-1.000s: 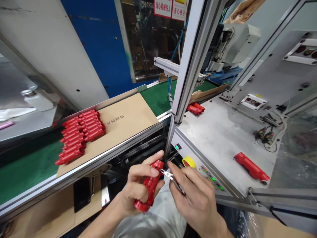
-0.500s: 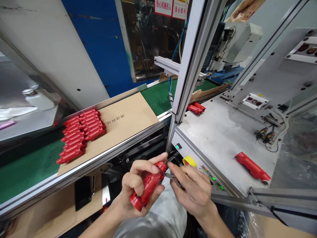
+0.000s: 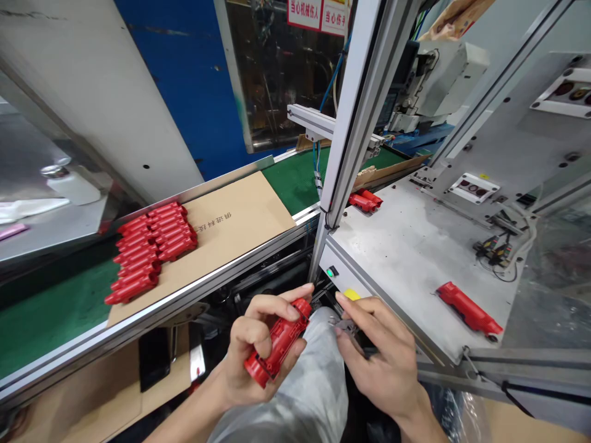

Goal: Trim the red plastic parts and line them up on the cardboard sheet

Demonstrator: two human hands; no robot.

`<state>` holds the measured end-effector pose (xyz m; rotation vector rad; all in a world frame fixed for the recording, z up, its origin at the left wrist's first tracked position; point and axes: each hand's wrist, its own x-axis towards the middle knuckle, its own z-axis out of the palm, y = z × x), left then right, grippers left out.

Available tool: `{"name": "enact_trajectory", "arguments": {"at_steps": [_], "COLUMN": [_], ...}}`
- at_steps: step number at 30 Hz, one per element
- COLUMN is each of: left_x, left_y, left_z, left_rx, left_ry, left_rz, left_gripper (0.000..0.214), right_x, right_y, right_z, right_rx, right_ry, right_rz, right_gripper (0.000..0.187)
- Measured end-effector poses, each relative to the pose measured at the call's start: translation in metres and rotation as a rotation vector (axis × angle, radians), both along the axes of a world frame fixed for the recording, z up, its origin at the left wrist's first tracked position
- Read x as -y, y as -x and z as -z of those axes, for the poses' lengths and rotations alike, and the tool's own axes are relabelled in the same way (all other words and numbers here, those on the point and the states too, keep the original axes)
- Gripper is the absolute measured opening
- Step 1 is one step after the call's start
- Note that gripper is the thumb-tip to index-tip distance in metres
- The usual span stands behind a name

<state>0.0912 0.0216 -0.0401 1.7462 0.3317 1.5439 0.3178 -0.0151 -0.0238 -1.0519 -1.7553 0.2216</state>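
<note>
My left hand (image 3: 258,344) is closed around a red plastic housing (image 3: 280,338), tilted with its upper end away from me. The thumb and fingers grip it along the sides, and small dark slots show on its face. In my right hand (image 3: 381,354), closed just to the right, is a small grey metal hand tool (image 3: 345,327) with a narrow tip. Fingers cover most of the tool, so its exact kind is unclear. A gap separates its tip from the housing. Both hands are above my grey-clad leg (image 3: 318,369).
Rows of red housings (image 3: 152,246) lie on cardboard (image 3: 244,209) over a green conveyor (image 3: 55,332) at left. Another red housing (image 3: 468,309) rests on the white machine table (image 3: 397,246) at right. An upright aluminium post (image 3: 353,123) stands between them, ahead of my hands.
My right hand has drawn back to the right with the metal tool, away from the housing it was at. The left hand has turned the housing slightly.
</note>
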Motion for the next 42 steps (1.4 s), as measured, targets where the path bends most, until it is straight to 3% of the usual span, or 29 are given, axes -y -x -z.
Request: {"name": "enact_trajectory", "arguments": {"at_steps": [5, 11, 15, 28, 35, 39, 42], "left_x": [0.003, 0.006, 0.006, 0.002, 0.002, 0.002, 0.002], "left_y": [-0.004, -0.006, -0.005, -0.004, -0.004, -0.004, -0.005], "left_z": [-0.007, -0.006, -0.002, 0.008, 0.006, 0.001, -0.005], "left_rx": [-0.013, -0.064, -0.076, -0.12, -0.096, -0.092, -0.063], "left_ry": [-0.033, -0.082, -0.121, -0.195, -0.176, -0.162, -0.14], "left_rz": [-0.019, -0.062, -0.04, -0.144, -0.115, -0.096, -0.098], "left_gripper": [0.043, 0.045, 0.049, 0.047, 0.049, 0.049, 0.048], "right_x": [0.0, 0.003, 0.004, 0.006, 0.003, -0.004, -0.008], "right_y": [-0.002, -0.004, -0.003, 0.005, 0.009, 0.006, -0.001], "right_z": [-0.012, -0.016, -0.019, -0.017, -0.01, -0.003, -0.006], "right_rx": [0.199, 0.337, 0.365, 0.35, 0.215, 0.028, -0.099], "right_ry": [-0.046, -0.034, -0.047, -0.02, -0.006, 0.115, 0.23], "right_rz": [0.003, 0.012, 0.014, 0.036, -0.006, -0.059, 0.007], "right_gripper": [0.066, 0.059, 0.054, 0.045, 0.041, 0.037, 0.027]}}
